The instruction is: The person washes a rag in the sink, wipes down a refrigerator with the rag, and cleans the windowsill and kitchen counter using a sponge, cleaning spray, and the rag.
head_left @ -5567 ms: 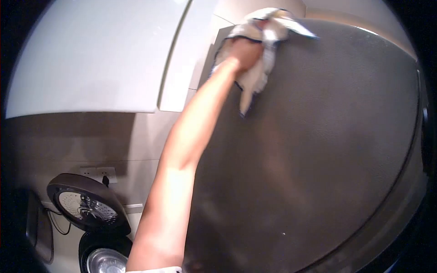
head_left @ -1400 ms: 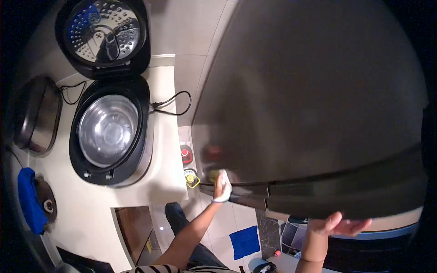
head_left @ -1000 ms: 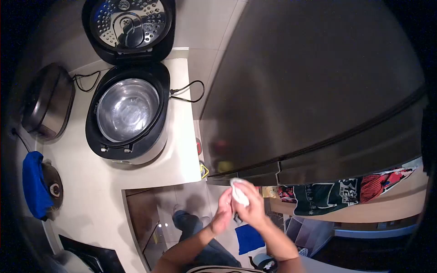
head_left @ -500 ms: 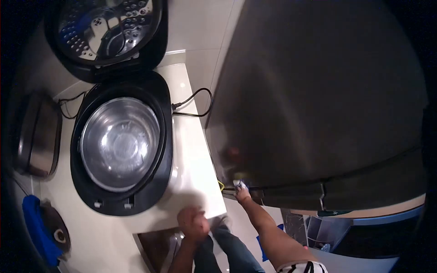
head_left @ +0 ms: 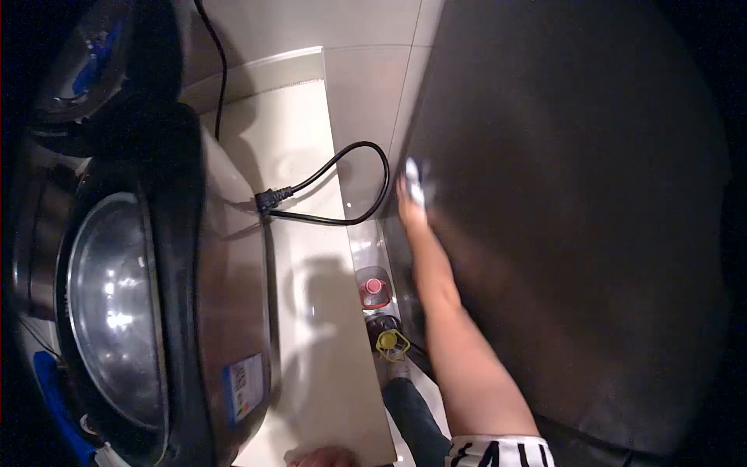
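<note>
For even wiping, the white cloth (head_left: 414, 177) held by the right hand (head_left: 407, 207) against the dark panel (head_left: 576, 249), at one o'clock from the view's middle, should be pressed flat, while the left hand's (head_left: 323, 458) grip at six o'clock cannot be told.

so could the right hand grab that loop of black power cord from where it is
Probably yes: the right hand is close to the loop of black power cord in this view, with nothing visible between them. It has a white cloth against the large dark panel, though, and depth is hard to judge.
</note>
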`<state>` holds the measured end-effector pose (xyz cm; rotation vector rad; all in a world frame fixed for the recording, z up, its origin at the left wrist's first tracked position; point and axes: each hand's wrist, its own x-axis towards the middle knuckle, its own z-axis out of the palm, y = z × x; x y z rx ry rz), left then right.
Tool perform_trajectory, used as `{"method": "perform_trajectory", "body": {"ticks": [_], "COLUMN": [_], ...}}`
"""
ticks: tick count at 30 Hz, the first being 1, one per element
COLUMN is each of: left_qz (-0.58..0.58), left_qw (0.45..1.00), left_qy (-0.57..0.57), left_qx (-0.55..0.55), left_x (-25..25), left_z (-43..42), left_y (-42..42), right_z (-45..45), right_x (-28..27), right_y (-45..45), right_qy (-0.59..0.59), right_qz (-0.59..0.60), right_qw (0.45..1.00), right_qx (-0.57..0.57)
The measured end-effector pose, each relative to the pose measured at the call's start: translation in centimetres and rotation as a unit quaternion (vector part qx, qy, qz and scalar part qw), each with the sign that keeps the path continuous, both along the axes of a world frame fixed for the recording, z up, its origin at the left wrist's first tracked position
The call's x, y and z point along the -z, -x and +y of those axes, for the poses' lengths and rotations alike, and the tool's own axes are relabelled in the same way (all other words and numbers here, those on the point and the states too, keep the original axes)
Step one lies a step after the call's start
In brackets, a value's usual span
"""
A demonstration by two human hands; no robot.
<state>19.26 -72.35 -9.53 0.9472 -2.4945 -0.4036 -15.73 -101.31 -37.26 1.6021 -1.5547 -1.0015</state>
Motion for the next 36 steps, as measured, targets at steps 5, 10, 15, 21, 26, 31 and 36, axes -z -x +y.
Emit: {"method": "perform_trajectory", "body": {"ticks": [5, 10, 15, 21, 26, 31, 36], "left_qz": [0.014, 0.02, 0.032, 0.056, 0.065, 0.249, 0.339], "left_qw": [0.997, 0.995, 0.992, 0.985, 0.988, 0.96, 0.935], "left_qy": [0.059, 0.078, 0.099, 0.112, 0.024, -0.022, -0.101], "left_qx": [-0.045, -0.058, -0.077, -0.118, -0.141, -0.123, -0.002], "left_x": [1.1, 1.5, 2.2, 2.1, 1.4, -0.4, -5.6], "left_z": [-0.4, -0.8, -0.2, 1.9, 2.5, 3.8, 6.0], "left_y": [0.1, 0.5, 0.7, 0.2, 0.5, 1.2, 3.1], "right_z": [17.3, 13.5, 10.4, 24.0, 34.0, 35.7, 35.7], "right_x": [12.9, 8.9, 9.6, 12.1, 8.1, -1.1, -36.2], "right_y": [-5.0, -5.0, -3.6, -6.6, -8.1, -7.8, -12.0], "right_qy": [-0.277, -0.2, -0.18, -0.316, -0.358, -0.313, -0.322], "right_qz": [-0.158, -0.165, -0.163, -0.209, -0.25, -0.218, -0.144], "right_qw": [0.946, 0.955, 0.963, 0.924, 0.899, 0.923, 0.931], "right_qx": [0.054, 0.145, 0.118, 0.049, 0.039, 0.056, 0.089]}}
